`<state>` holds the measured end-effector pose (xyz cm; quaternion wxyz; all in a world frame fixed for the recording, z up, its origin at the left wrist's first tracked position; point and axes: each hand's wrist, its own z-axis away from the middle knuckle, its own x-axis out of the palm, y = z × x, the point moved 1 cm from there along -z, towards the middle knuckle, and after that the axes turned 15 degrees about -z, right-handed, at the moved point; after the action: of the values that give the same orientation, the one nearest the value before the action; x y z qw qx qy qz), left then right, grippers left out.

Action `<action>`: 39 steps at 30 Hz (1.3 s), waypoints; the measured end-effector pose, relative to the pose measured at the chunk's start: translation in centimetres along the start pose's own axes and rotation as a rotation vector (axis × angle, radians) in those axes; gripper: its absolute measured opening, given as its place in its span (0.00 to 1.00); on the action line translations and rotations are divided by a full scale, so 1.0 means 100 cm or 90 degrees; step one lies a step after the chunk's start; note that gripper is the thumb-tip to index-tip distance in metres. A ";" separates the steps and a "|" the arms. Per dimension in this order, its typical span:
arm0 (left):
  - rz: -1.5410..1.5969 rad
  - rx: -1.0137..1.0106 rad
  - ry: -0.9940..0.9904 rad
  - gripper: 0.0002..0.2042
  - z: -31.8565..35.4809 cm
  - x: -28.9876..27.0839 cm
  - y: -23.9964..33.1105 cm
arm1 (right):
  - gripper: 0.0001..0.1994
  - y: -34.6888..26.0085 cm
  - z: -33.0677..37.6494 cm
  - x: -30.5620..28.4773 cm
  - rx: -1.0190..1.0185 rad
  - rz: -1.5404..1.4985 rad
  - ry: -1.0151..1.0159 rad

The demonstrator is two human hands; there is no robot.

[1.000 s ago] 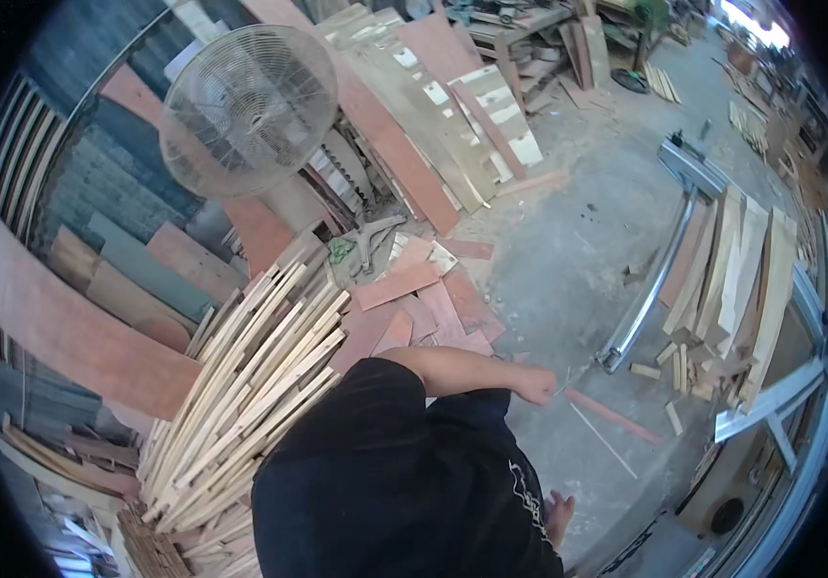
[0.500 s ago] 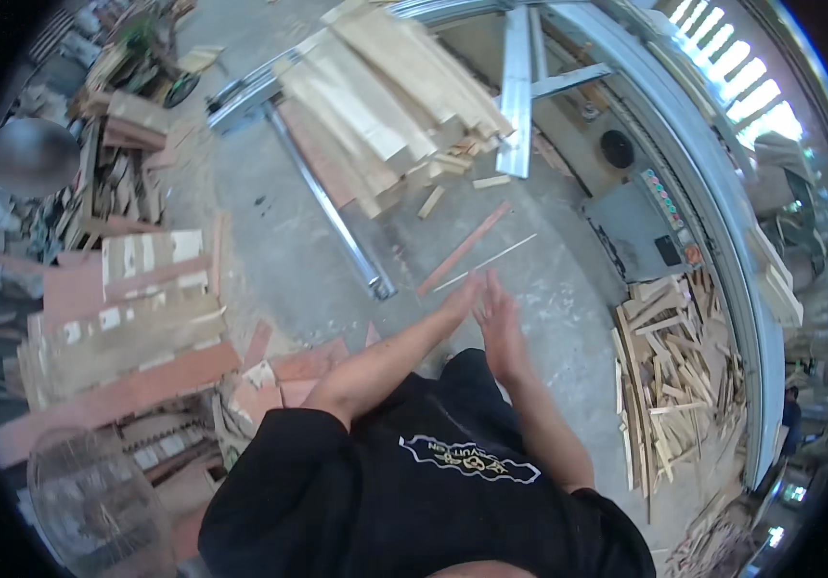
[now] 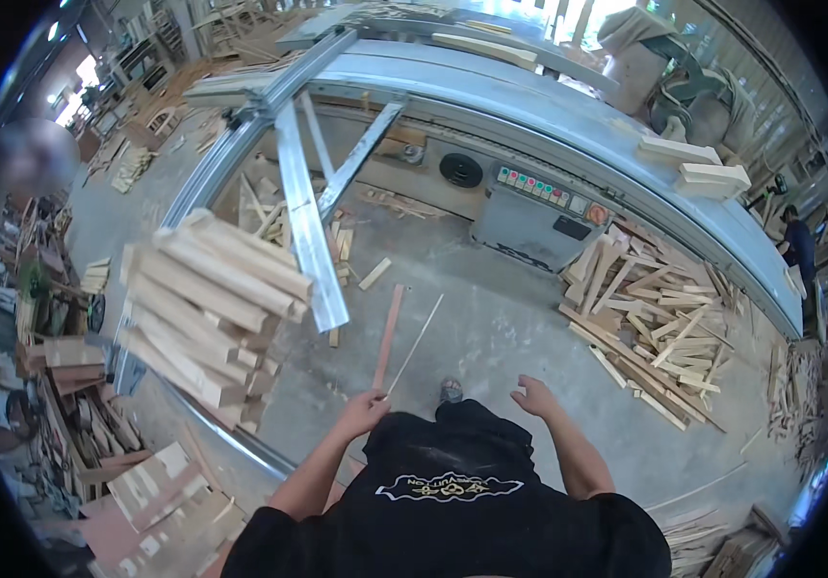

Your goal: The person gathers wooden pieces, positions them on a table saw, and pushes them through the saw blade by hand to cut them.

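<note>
One thin stick point(image 3: 416, 345) (pale) just beyond left grip point(image 3: 365, 412).

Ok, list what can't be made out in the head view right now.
All in the head view:
- Left hand: whether it grips the thin stick or only overlaps it; its curled fingers hide the contact.
- Person's second foot: not visible; the black shirt blocks the area below.
- Co-worker: hands too small near the right rim.
- Control buttons: markings too small.
</note>
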<state>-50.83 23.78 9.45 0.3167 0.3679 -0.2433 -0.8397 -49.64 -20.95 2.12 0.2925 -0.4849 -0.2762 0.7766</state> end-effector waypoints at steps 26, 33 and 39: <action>-0.203 0.130 -0.191 0.13 -0.401 -0.185 0.176 | 0.26 -0.086 -0.262 -0.198 0.353 -0.106 0.126; -0.031 0.283 -0.125 0.15 -0.508 -0.188 0.222 | 0.12 -0.135 -0.404 -0.307 0.204 -0.344 -0.013; -0.471 0.281 -0.351 0.19 -0.584 -0.194 0.305 | 0.14 -0.117 -0.523 -0.362 0.127 -0.302 -0.164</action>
<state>15.28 6.55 2.33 -0.1629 0.2525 -0.3424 -0.8902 13.39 -31.58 12.11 0.4748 -0.2731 -0.3391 0.7649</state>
